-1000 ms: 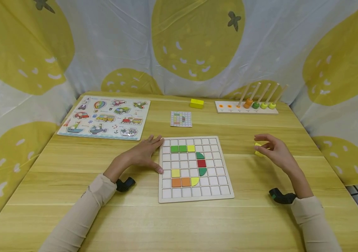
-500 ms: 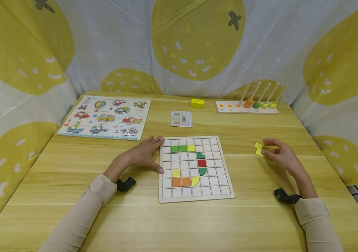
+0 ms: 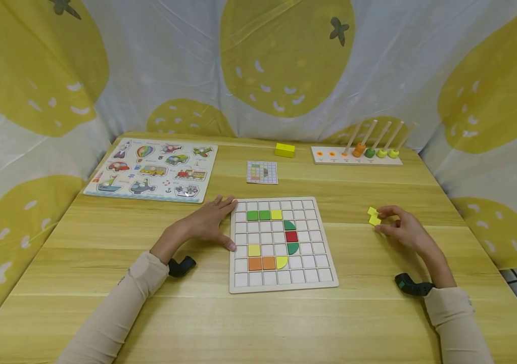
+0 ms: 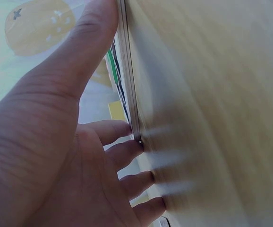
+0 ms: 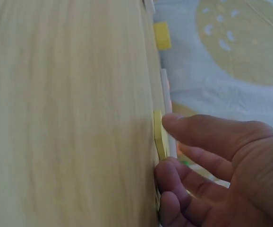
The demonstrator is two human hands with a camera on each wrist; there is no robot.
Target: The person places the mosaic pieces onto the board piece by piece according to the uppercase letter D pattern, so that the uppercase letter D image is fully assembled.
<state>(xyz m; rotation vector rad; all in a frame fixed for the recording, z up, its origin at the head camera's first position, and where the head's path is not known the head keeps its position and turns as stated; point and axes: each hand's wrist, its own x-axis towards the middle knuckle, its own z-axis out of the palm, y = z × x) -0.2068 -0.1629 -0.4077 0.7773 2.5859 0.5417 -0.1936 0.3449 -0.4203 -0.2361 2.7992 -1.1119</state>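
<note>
My left hand (image 3: 208,222) is spread along the left edge of a white grid board (image 3: 310,260). Its thumb touches the lower part of that edge and its fingertips rest at the upper left corner. On the board lie green tiles (image 3: 258,216), a red tile (image 3: 291,236), orange tiles (image 3: 262,263) and yellow tiles (image 3: 254,250). To the right of the board my right hand (image 3: 401,229) pinches a small yellow square tile (image 3: 374,221) between thumb and index finger, low over the table. Another yellow square tile (image 3: 371,211) lies just beyond, close against it.
Beyond the board lies a small pattern card (image 3: 262,172), with a yellow block (image 3: 284,150) behind it. A picture puzzle board (image 3: 153,172) is at the back left. A peg counter (image 3: 358,155) with rings stands at the back right. A patterned curtain (image 3: 285,65) surrounds the table.
My right hand has drawn back slightly toward me and right, uncovering the yellow tiles. The nearer yellow tile has turned and shifted a little. My left hand and the board have stayed still.
</note>
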